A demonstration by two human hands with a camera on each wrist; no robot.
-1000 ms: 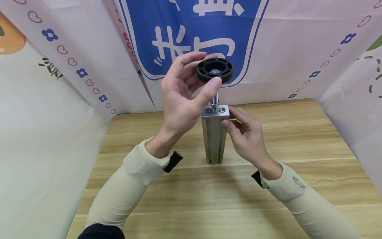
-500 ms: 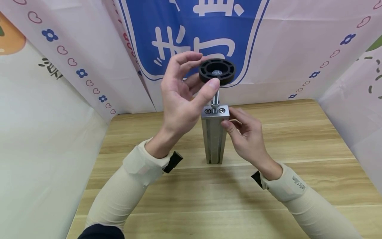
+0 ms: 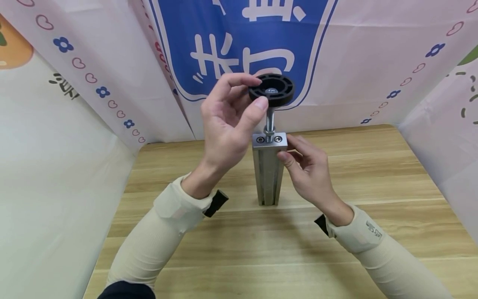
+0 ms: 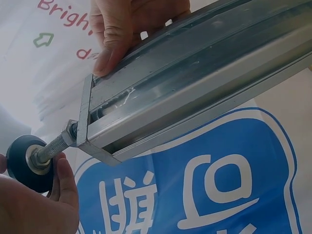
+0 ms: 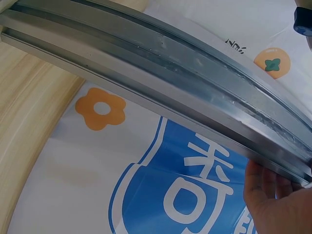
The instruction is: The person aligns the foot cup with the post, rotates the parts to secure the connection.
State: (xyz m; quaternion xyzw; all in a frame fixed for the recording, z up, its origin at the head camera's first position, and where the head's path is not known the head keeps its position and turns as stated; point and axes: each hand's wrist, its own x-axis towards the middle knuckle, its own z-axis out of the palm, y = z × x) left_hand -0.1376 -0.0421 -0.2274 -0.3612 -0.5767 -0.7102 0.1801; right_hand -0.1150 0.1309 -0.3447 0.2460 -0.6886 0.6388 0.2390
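Observation:
An aluminium extrusion [image 3: 268, 174] stands upright on the table, capped by a metal end plate [image 3: 269, 144] with two socket screws. From the plate rises a threaded stud [image 3: 270, 121] with a nut near its base. On top of the stud sits the black round pad of a levelling foot [image 3: 284, 98]. My left hand [image 3: 225, 124] pinches that pad at its left side, thumb on the near rim and index finger over the far rim. With thumb and fingers, my right hand [image 3: 310, 170] grips the extrusion just below the plate. The left wrist view shows the nut [image 4: 71, 132] against the plate.
The wooden table [image 3: 317, 257] extends around the extrusion. Behind it hangs a white backdrop with a large blue sign [image 3: 231, 25]. White side sheets [image 3: 56, 166] enclose the table left and right.
My left thumb and fingers have slid round the pad's rim toward the left, the index finger coming down onto it. The pad has shifted slightly right. My right hand stays in place.

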